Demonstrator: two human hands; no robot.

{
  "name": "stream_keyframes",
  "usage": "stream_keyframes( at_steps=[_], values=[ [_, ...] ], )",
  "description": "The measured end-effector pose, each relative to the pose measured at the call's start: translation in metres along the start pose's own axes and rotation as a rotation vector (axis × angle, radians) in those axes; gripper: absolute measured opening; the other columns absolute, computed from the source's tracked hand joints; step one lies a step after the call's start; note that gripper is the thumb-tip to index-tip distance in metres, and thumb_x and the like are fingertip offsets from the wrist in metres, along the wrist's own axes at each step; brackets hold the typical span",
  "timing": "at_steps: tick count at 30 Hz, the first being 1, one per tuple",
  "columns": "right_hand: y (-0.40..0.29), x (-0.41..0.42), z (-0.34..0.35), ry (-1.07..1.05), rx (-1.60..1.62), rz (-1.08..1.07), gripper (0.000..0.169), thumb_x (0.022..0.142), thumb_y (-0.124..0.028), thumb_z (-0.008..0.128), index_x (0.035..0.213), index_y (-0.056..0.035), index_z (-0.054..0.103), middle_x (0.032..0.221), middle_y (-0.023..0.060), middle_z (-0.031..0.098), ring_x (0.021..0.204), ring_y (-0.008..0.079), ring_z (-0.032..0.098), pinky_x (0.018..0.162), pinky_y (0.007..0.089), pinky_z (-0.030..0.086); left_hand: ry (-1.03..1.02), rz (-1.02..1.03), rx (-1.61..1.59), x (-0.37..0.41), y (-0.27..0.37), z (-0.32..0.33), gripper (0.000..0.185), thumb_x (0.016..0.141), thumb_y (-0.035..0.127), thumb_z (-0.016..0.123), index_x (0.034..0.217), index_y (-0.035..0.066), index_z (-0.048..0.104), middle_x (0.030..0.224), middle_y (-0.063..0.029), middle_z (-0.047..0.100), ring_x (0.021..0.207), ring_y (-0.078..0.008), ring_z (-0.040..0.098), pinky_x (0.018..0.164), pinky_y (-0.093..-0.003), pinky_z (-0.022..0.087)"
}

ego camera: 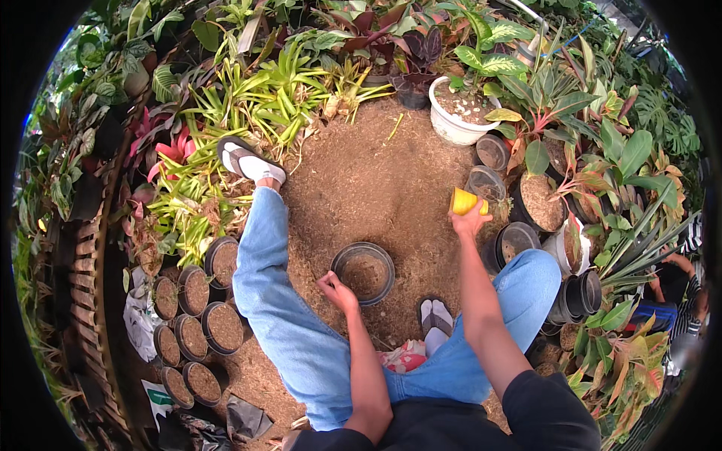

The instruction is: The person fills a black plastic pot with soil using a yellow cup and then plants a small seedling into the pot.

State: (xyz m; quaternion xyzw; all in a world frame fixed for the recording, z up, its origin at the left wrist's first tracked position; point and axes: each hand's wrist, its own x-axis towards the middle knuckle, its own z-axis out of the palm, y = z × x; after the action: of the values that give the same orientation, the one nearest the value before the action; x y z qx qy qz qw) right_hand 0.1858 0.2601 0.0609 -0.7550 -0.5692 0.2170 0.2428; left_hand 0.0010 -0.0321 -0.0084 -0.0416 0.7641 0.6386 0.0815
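My right hand (472,221) grips a small yellow plastic pot (463,200), which is tipped on its side above the soil at the right. A clear plastic pot (486,183) stands just beyond it. Between my legs a round black plastic pot (364,273) rests on the ground, with brown soil visible inside. My left hand (338,292) is at the left rim of that black pot, its fingers curled inward. Whether anything small is inside those fingers is hidden.
Several soil-filled black pots (194,336) stand at the left beside my leg. Empty black pots (516,242), a white pot (459,115) and leafy plants line the right. Yellow-green bromeliads (271,93) border the far left. Another person (677,282) is at the right edge.
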Motion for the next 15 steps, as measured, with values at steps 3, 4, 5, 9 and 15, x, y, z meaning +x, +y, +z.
stream_keyframes(
  at_steps=[3,4,5,9,15],
  values=[
    [0.001,-0.018,0.024,-0.065,-0.117,-0.023,0.112,0.064,-0.018,0.09,0.153,-0.0233,0.022,0.134,0.0288,0.024,0.115,0.0473,0.052,0.101,0.0483,0.048,0.001,-0.006,-0.01,0.004,0.003,-0.001,0.03,0.104,0.031,0.053,0.099,0.002,0.048,0.097,-0.0113,0.054,0.092,-0.0249,0.049,0.089,-0.0393,0.041],
    [0.001,-0.02,0.029,-0.085,-0.107,-0.039,0.114,0.066,-0.023,0.09,0.155,-0.0222,0.019,0.136,0.031,0.021,0.117,0.0491,0.052,0.103,0.0484,0.047,0.001,-0.001,-0.006,0.005,0.004,-0.001,0.031,0.104,0.031,0.053,0.098,0.002,0.048,0.097,-0.0113,0.054,0.092,-0.0247,0.05,0.089,-0.0389,0.041],
    [0.0,-0.018,0.034,-0.111,-0.089,-0.015,0.113,0.067,-0.024,0.089,0.155,-0.021,0.019,0.137,0.0317,0.021,0.117,0.0492,0.052,0.104,0.0483,0.047,0.01,-0.005,-0.011,0.004,0.004,0.0,0.031,0.104,0.031,0.053,0.098,0.002,0.048,0.096,-0.0111,0.053,0.092,-0.0245,0.049,0.089,-0.0388,0.041],
    [-0.009,-0.019,0.056,-0.208,-0.057,0.05,0.11,0.069,-0.029,0.088,0.155,-0.0165,0.02,0.137,0.0335,0.023,0.116,0.0488,0.052,0.104,0.0483,0.046,0.011,-0.004,-0.03,0.005,0.007,-0.001,0.032,0.105,0.032,0.053,0.097,0.002,0.048,0.095,-0.0099,0.052,0.091,-0.0239,0.049,0.088,-0.0387,0.04],
    [-0.005,-0.029,0.056,-0.216,0.073,0.14,0.104,0.067,-0.032,0.086,0.151,-0.0124,0.028,0.143,0.0372,0.024,0.119,0.0485,0.051,0.103,0.0489,0.046,0.04,0.007,-0.037,0.007,0.005,-0.009,0.03,0.105,0.031,0.053,0.098,0.002,0.049,0.095,-0.0086,0.052,0.092,-0.0234,0.049,0.088,-0.0386,0.04]
  ],
)
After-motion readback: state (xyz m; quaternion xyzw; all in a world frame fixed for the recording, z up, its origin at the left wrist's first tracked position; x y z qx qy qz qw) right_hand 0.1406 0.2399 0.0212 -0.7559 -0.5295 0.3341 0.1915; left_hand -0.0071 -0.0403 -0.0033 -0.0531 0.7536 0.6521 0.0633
